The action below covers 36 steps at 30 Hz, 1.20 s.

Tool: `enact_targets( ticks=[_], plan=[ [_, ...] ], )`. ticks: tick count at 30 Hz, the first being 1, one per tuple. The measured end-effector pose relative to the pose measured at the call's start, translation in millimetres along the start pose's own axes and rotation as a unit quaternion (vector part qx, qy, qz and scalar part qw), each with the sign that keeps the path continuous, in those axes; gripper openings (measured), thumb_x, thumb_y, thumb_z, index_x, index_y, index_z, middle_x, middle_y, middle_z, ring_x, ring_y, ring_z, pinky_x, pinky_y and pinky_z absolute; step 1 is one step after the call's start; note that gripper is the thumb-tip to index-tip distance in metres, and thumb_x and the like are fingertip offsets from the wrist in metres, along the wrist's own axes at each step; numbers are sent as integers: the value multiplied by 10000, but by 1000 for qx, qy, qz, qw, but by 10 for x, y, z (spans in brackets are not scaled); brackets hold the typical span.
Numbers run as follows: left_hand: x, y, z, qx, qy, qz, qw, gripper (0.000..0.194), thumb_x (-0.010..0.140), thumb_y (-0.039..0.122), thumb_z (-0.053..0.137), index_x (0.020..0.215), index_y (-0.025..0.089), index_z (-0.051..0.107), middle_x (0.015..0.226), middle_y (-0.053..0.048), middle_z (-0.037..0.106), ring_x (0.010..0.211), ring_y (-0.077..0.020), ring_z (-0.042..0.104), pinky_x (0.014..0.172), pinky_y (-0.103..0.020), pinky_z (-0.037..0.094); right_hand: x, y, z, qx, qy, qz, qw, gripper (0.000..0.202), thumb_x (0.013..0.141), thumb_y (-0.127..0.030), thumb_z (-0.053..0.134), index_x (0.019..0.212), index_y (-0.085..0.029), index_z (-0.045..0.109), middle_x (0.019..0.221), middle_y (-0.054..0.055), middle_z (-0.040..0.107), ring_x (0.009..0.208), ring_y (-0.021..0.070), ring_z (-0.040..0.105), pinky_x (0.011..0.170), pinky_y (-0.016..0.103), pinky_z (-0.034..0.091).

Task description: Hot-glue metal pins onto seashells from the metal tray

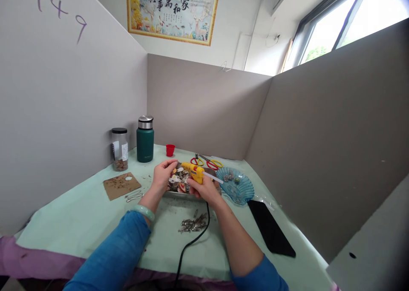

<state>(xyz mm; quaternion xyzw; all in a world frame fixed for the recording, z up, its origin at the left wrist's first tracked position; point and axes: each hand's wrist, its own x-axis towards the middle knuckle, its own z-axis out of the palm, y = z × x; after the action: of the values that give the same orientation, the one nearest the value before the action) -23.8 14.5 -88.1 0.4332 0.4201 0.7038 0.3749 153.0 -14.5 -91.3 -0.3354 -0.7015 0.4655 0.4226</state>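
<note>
My right hand is wrapped round the handle of a yellow glue gun, with a white glue stick poking out of its back end. The gun's nozzle points left, towards my left hand. The left fingers are pinched together close to the nozzle; what they hold is too small to make out. Both hands are over a metal tray filled with mixed shells and small pieces. A black cord runs from the gun down to the table's front edge.
Metal clips lie in a pile before the tray. At right are a blue dish and a black phone-like slab; scissors and a red cup stand behind. At left are cardboard, a jar and a green bottle.
</note>
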Motion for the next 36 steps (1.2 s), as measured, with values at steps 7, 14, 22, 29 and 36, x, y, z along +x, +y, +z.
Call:
enact_targets(
  ticks=[7,14,22,29,36],
  plan=[
    [-28,28,24,-1,2,-6,1000,381,578,338,751,882,113,706,576,9,599,462,-62,399,446,-193,313,11,30,1,2,-4,0,1000,249,814,-423,591,830,-180,534,521,-42,566,339,53,366,345,180,266],
    [-88,131,72,9,10,-3,1000,333,558,310,740,822,110,713,540,14,588,455,-71,410,448,-207,324,12,39,-1,-3,-1,-3,1000,237,817,-414,589,823,-182,539,516,-36,569,337,57,362,345,187,261],
    [-73,109,57,-3,12,-6,1000,359,559,321,742,848,110,710,562,9,601,449,-66,398,443,-206,308,1,10,3,-6,1,0,1000,219,817,-396,584,807,-183,533,512,-33,565,336,59,360,345,190,256],
    [-56,73,39,-4,4,-6,1000,362,576,328,741,862,108,704,553,12,583,443,-61,384,435,-199,300,-4,-3,8,1,13,7,1000,227,810,-400,590,826,-180,535,506,-39,561,336,61,362,343,192,250],
    [-20,20,16,1,2,2,1000,383,599,349,742,900,114,705,586,5,598,461,-61,388,442,-193,306,7,28,-2,-6,-3,-2,1000,222,817,-400,585,813,-185,527,510,-48,557,338,56,363,347,184,259]
  ],
)
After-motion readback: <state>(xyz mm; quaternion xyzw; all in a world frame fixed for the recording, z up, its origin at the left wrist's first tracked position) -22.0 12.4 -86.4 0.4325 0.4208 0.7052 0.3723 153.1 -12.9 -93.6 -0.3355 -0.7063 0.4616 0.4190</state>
